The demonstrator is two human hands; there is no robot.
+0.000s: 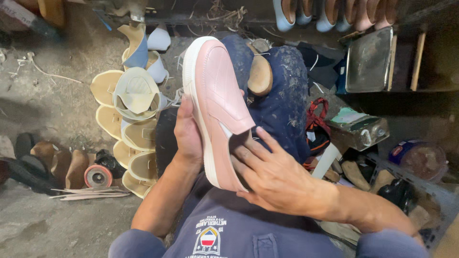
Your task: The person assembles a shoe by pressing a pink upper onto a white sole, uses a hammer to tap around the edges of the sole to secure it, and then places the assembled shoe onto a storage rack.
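A pink slip-on shoe [215, 91] with a white sole is held up over my lap, toe pointing away from me. My left hand [187, 134] grips it along the sole side. My right hand [270, 174] rests against the heel end, fingers at the shoe's opening. Behind the shoe, a wooden shoe last [260, 74] lies on my knee, which is covered by dusty dark blue trousers [287, 95].
A pile of pale yellow insoles and uppers [134, 119] lies on the floor at the left, with a tape roll [98, 177] and wooden lasts [62, 162]. A metal can [358, 131], a metal tray [369, 59] and clutter stand at the right. Shoes [330, 12] line the back.
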